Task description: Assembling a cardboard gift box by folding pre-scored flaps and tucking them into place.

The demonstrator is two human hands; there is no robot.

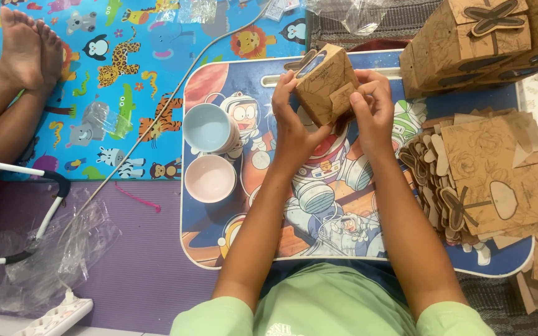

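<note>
Head view: both hands, left (291, 121) and right (373, 106), grip a box (326, 84), steadying it, seemingly pressing a flap; bowls (210, 152) left.

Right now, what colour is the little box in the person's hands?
Brown kraft card with dark line drawings; the box shows best in the head view.

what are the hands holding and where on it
Both hold one small brown cardboard box: the left hand grips its left side, the right hand its right side and a flap.
</note>
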